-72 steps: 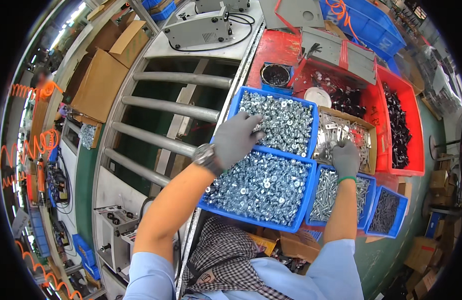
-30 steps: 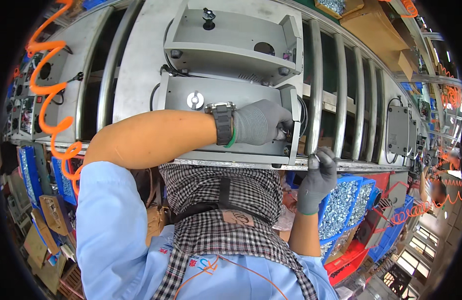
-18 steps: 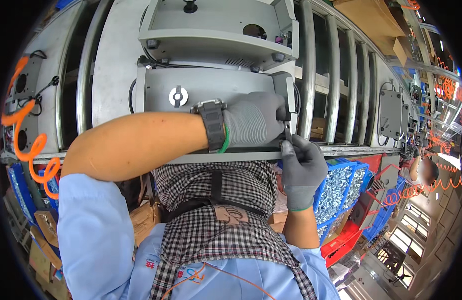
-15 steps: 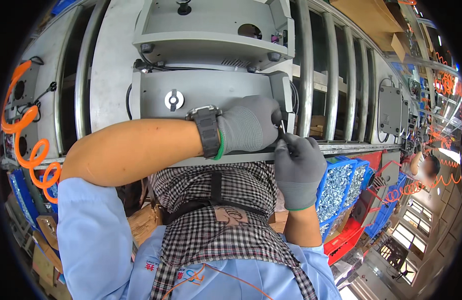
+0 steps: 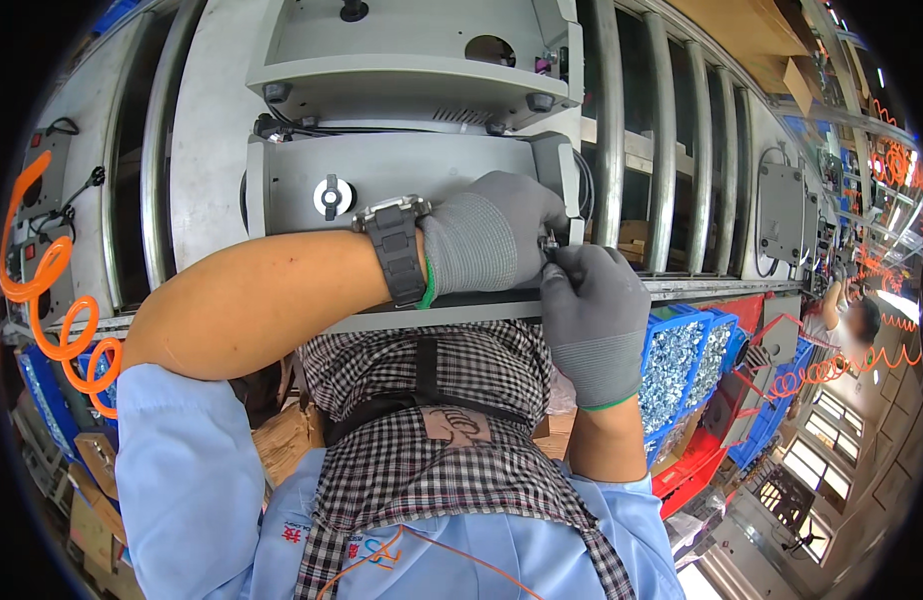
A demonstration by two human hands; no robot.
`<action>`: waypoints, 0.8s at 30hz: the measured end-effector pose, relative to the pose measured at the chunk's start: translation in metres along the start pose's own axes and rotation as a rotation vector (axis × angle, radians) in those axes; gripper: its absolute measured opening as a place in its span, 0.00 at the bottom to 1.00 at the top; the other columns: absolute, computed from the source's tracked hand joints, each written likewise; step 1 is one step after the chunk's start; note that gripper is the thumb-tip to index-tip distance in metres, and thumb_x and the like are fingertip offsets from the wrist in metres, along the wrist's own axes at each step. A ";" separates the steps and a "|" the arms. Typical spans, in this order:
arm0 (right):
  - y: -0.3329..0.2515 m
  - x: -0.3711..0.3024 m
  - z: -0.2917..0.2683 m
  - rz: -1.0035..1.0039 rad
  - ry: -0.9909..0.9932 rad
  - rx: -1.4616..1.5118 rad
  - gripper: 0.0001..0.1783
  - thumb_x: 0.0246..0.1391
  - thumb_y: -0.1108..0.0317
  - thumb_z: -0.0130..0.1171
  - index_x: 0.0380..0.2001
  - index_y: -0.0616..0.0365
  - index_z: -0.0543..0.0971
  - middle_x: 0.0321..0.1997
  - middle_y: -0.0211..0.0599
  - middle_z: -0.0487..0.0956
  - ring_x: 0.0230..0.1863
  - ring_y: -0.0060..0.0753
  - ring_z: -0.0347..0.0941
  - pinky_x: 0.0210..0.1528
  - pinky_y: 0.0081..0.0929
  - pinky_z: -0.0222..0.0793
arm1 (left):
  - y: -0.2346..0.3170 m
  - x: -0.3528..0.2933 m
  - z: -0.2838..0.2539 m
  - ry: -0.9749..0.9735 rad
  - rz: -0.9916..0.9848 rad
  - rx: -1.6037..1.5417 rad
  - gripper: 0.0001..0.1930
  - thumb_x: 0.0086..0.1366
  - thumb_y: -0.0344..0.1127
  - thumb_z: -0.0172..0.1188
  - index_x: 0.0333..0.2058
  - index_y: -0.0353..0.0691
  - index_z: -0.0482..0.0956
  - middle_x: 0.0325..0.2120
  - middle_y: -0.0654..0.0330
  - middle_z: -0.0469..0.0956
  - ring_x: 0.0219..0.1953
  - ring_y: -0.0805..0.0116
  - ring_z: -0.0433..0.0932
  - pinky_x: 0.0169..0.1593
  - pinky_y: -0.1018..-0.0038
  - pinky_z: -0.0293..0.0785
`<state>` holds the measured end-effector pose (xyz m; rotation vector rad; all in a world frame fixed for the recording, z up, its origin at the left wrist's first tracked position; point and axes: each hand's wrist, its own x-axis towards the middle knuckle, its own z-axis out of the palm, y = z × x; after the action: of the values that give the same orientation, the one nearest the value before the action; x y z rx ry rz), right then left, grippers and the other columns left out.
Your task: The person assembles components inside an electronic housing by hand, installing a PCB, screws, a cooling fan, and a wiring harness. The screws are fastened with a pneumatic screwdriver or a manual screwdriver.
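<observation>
A grey metal housing lies in front of me, with a white disc carrying a black knob on its panel. At its right front corner my left hand, gloved in grey, reaches across with curled fingers; what they pinch is mostly hidden. My right hand, in a matching glove, comes up from below with thumb and fingers closed. A small dark metal part shows where the fingertips of both hands meet; its exact kind is too small to tell.
Another grey housing stands just beyond. Metal rollers run to the right. Blue bins of small metal fasteners and a red bin sit at lower right. An orange coiled hose hangs at left; a person is at far right.
My right hand has risen slightly, bringing its fingertips against those of the left hand. The thin shiny piece between them shows differently now. The whole view has shifted a little.
</observation>
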<state>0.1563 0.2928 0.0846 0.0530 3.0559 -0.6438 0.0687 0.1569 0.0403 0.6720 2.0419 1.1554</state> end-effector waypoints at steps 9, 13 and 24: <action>-0.001 -0.009 0.004 0.101 0.076 0.071 0.05 0.45 0.71 0.61 0.27 0.60 0.79 0.23 0.44 0.75 0.24 0.45 0.74 0.28 0.37 0.70 | -0.010 -0.005 0.003 -0.010 0.134 0.098 0.15 0.60 0.35 0.54 0.44 0.35 0.79 0.33 0.46 0.80 0.40 0.49 0.79 0.47 0.60 0.74; 0.002 -0.013 0.005 0.136 0.131 0.087 0.06 0.45 0.71 0.62 0.29 0.62 0.80 0.24 0.43 0.76 0.23 0.38 0.75 0.28 0.32 0.71 | -0.008 -0.002 0.001 -0.072 0.057 0.289 0.14 0.61 0.35 0.55 0.43 0.35 0.77 0.33 0.46 0.80 0.39 0.48 0.79 0.46 0.59 0.74; 0.025 -0.024 0.018 0.148 0.393 0.401 0.08 0.46 0.74 0.64 0.31 0.64 0.80 0.24 0.36 0.74 0.20 0.23 0.69 0.24 0.21 0.65 | 0.003 0.000 -0.004 0.011 0.015 0.041 0.14 0.58 0.36 0.59 0.41 0.35 0.76 0.28 0.51 0.80 0.35 0.53 0.80 0.42 0.63 0.75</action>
<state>0.1819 0.3073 0.0587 0.4561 3.1692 -1.3668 0.0660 0.1565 0.0444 0.7031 2.0778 1.1308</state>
